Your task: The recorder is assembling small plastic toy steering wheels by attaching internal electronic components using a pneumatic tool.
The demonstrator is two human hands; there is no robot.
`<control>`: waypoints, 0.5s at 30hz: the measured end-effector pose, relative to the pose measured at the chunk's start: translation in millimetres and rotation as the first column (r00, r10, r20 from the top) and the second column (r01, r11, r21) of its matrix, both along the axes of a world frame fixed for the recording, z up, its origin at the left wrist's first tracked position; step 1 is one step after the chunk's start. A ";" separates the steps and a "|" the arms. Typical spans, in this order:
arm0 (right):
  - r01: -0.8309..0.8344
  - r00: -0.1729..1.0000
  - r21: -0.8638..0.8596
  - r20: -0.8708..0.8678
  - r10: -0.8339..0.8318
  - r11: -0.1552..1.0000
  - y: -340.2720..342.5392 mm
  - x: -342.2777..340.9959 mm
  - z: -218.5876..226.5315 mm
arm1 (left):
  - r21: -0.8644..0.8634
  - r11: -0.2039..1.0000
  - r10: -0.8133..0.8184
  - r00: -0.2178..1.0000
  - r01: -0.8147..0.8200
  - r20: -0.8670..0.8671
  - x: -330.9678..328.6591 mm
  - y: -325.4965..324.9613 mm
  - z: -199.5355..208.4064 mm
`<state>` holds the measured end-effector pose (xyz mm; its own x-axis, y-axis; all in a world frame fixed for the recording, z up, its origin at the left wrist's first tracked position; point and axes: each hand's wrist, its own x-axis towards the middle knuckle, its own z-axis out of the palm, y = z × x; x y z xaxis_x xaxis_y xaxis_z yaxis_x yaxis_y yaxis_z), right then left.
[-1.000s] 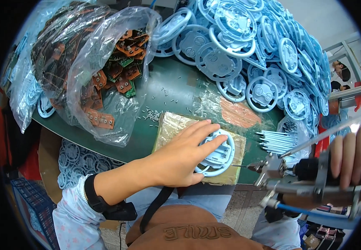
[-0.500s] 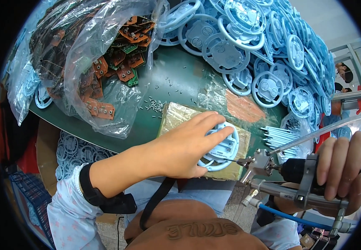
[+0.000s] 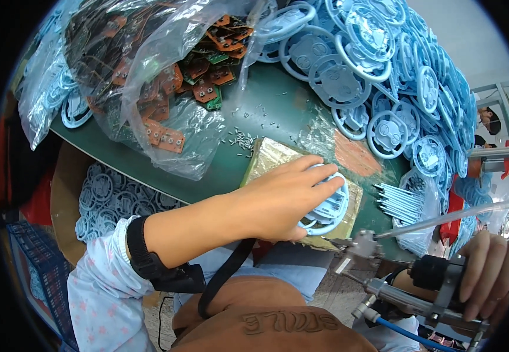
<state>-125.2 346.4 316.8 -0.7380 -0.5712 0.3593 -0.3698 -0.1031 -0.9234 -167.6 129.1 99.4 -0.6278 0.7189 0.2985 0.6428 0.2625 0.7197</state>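
Our driver (image 3: 430, 271), clasped in our right grip (image 3: 492, 273), has dipped; its tip now sits by the lower rim of the blue wheel (image 3: 335, 204), seemingly disengaged. Our left grip (image 3: 281, 201) grasps the wheel on the block (image 3: 272, 152), right of frame centre.

Assy workshop: hosed tool (image 3: 427, 271), blue pts (image 3: 427, 88) heaped, bagged PCBs (image 3: 205, 91) (+ loose screws (image 3: 242, 141))

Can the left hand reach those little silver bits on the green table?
Probably yes: the silver bits lie uncovered beside the block, though the left hand is holding the blue ring.
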 end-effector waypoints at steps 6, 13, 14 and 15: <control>0.224 0.968 -0.024 0.118 -0.219 0.974 -2.5 16.5 -27.4 | 0.005 1.000 0.014 1.000 -0.014 -0.015 -0.3 -2.8 -4.6; 0.241 0.969 -0.214 -0.009 -0.249 0.947 -40.3 5.4 -54.1 | 0.016 1.000 0.005 0.999 -0.005 -0.032 1.3 -0.5 -1.6; 0.172 0.985 -0.103 0.003 -0.173 0.980 -32.5 2.9 -49.8 | 0.003 1.000 0.004 1.000 -0.004 -0.027 0.6 -0.2 -2.5; 0.086 0.991 -0.043 0.101 -0.082 0.995 -18.7 -1.3 -45.1 | 0.001 1.000 0.008 0.999 -0.008 -0.036 0.0 0.2 -3.5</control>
<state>-126.5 327.6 271.7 -0.8161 -0.4897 0.3068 -0.2856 -0.1197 -0.9508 -167.6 129.3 95.8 -0.6224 0.7134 0.3220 0.6664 0.2672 0.6961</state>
